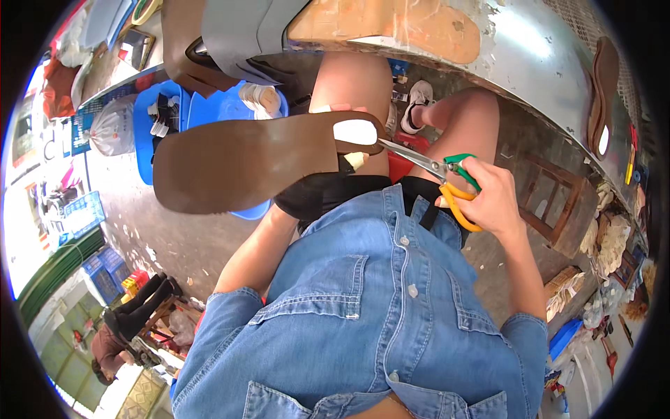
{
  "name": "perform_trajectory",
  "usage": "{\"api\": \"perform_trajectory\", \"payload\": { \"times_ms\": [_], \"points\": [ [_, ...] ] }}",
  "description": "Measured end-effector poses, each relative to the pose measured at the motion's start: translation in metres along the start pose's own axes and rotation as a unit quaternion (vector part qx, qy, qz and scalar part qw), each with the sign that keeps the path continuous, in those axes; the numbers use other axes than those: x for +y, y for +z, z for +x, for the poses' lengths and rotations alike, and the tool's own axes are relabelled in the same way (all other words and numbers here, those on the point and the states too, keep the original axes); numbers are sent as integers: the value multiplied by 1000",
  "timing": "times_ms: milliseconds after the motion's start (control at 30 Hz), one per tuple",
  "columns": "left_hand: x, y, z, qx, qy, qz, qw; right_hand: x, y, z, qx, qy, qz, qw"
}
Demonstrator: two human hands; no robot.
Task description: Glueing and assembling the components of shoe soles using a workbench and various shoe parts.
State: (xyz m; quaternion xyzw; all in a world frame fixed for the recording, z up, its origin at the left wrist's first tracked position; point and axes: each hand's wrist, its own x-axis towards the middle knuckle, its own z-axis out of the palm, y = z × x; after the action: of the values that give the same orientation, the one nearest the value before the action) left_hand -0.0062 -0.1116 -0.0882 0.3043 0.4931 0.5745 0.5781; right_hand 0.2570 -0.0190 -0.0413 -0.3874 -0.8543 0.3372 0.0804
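A brown shoe sole (244, 160) with a white oval patch (354, 132) at its heel end lies level in front of me. Beneath it, my left hand (342, 107) is mostly hidden; its fingers show at the sole's far edge, closed around it. A small cream-coloured piece beside a black band (356, 160) shows at the near edge; I cannot tell what it is. Scissors (462, 192) with one green and one orange handle are in my right hand (494, 197), fingers through the loops. Their blades are slightly parted, tips at the heel edge.
Ahead stands a metal-topped workbench (520, 52) with tan sole shapes (391, 28), grey and brown sheets (234, 31) and more brown soles (601, 98). Blue bins (213, 105) stand at the left, a wooden frame (551, 199) at the right. Another person (115, 342) is at the lower left.
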Motion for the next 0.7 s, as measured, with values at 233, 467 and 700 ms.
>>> {"api": "perform_trajectory", "payload": {
  "times_ms": [233,467,700],
  "points": [
    [6,13,-3,16,46,-27,998,1,9,-4,7,4,-46,999],
    [17,10,-1,-27,-23,-94,995,1,7,-7,-17,8,20,1000],
    [22,7,1,-39,-4,-89,995,-1,-4,3,67,-11,-43,997]
  ]
}}
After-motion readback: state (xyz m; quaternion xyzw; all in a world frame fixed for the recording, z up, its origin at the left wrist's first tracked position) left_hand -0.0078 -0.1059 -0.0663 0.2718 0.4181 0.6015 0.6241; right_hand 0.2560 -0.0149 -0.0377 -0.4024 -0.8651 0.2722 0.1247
